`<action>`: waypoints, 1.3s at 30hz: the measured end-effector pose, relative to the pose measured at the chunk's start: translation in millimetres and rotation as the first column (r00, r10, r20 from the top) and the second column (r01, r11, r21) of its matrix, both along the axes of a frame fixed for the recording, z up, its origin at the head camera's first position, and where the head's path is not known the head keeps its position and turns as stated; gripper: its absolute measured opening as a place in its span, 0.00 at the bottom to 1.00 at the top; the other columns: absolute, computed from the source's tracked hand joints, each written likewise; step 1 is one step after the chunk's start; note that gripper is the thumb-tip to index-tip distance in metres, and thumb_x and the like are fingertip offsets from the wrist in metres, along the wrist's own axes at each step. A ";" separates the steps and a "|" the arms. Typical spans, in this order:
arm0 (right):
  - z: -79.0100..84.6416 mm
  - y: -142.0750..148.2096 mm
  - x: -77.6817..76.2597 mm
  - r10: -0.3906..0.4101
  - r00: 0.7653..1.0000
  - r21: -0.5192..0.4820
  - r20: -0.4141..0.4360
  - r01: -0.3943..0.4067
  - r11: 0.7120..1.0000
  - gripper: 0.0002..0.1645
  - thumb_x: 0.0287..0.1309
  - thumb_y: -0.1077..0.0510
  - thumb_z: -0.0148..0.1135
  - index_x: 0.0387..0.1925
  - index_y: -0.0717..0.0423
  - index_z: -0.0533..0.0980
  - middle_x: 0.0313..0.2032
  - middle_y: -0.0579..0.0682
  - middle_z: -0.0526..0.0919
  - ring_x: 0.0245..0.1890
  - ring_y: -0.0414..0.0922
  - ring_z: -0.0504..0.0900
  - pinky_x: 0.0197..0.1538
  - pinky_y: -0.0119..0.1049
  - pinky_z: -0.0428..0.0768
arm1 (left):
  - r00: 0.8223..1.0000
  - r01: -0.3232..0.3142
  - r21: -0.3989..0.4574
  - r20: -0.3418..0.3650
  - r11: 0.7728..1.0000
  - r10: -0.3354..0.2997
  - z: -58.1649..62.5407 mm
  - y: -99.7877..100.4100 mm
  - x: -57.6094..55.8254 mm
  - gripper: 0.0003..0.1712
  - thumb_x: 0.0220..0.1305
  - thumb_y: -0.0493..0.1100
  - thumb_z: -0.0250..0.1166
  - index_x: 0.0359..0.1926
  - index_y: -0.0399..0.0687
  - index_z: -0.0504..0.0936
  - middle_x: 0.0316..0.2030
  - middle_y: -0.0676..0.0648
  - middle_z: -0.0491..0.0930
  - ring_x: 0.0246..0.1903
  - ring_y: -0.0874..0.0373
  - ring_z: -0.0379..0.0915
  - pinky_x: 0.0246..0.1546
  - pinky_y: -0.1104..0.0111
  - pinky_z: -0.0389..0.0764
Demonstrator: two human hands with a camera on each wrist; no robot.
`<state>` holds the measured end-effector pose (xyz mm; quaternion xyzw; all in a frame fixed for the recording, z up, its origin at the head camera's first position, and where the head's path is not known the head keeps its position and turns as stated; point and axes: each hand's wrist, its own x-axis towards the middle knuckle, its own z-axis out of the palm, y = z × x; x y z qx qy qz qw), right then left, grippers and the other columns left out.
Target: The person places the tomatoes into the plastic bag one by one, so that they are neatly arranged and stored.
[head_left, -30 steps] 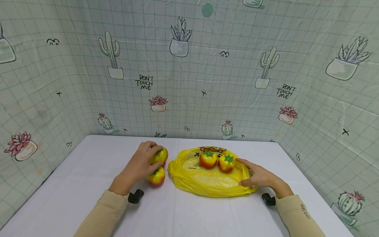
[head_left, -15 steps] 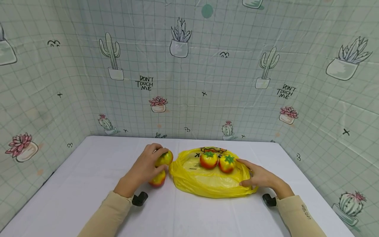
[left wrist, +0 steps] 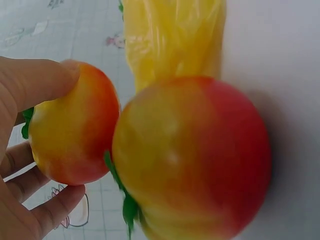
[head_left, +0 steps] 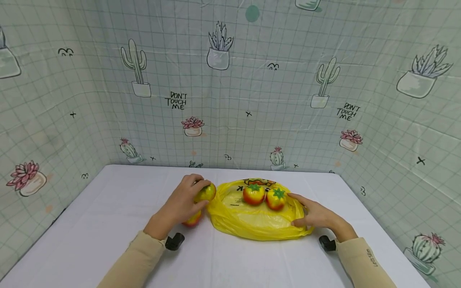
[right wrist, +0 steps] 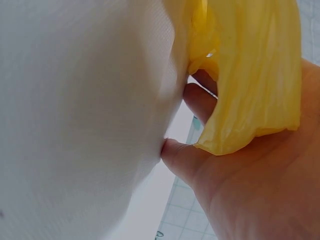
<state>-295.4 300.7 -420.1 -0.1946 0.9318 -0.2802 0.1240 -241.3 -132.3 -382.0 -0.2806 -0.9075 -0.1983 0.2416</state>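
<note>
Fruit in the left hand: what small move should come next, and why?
Perhaps lift the fruit rightward over the edge of the yellow bag: the left hand grips it close beside that edge, and two matching fruits already lie within the bag's outline.

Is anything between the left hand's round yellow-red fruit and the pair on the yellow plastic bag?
Yes, the crumpled left rim of the yellow plastic bag. Nothing else visible separates the held fruit from the pair.
</note>
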 end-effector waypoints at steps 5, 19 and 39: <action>-0.9 -0.7 -1.0 -0.004 1.000 0.010 -0.006 0.004 1.000 0.58 0.41 0.41 0.71 0.72 0.47 0.55 0.70 0.59 0.58 0.66 0.62 0.59 0.62 0.66 0.58 | 0.999 0.032 0.010 -0.008 0.999 -0.032 0.9 8.1 -3.5 0.27 0.51 0.41 0.74 0.53 0.44 0.77 0.49 0.43 0.70 0.50 0.48 0.65 0.51 0.59 0.75; -0.1 -0.3 0.3 -0.001 1.000 0.009 -0.008 0.001 1.000 0.58 0.41 0.42 0.72 0.72 0.48 0.55 0.69 0.60 0.59 0.66 0.62 0.59 0.62 0.66 0.57 | 0.997 0.051 0.040 0.054 0.998 -0.053 -4.5 41.4 -16.6 0.26 0.54 0.45 0.72 0.54 0.46 0.77 0.49 0.45 0.69 0.50 0.48 0.65 0.50 0.60 0.74; 1.6 -0.2 0.9 -0.003 1.000 -0.005 0.006 0.003 1.000 0.59 0.41 0.42 0.72 0.73 0.48 0.54 0.70 0.60 0.57 0.67 0.63 0.57 0.63 0.66 0.56 | 0.974 -0.014 0.059 0.229 0.998 0.000 -17.9 83.8 -30.9 0.27 0.57 0.47 0.70 0.58 0.49 0.75 0.51 0.46 0.68 0.51 0.52 0.63 0.53 0.62 0.73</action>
